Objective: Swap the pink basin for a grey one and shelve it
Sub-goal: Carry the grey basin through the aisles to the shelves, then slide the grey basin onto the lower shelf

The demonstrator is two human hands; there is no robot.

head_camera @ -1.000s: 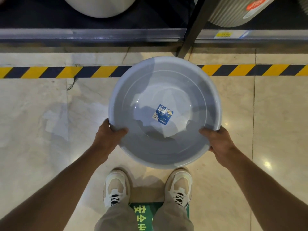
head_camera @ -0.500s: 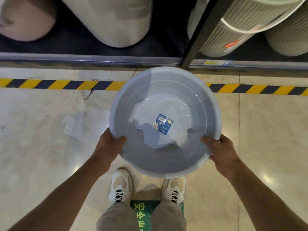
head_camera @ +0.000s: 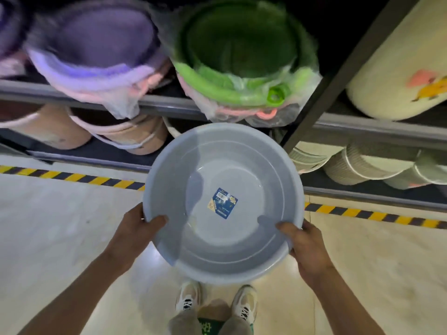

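Round grey basin (head_camera: 242, 180), blue sticker inside, held upright before the shelves.

This is a shop aisle selling household plastic goods. Dark metal shelving (head_camera: 343, 76) holds nested stacks of the same ware in several colours, with purple basins (head_camera: 96, 52) and green basins (head_camera: 242, 56) still wrapped in clear plastic bags, pinkish tubs (head_camera: 46, 129) on the tier below and ribbed cream bins (head_camera: 358, 165) to the right. A blue product label (head_camera: 223, 203) sits inside the grey basin (head_camera: 222, 243) (the word MODERN can be read on it), and yellow-and-black hazard tape (head_camera: 72, 176) runs along the polished tile floor (head_camera: 48, 238) in front of the racks.
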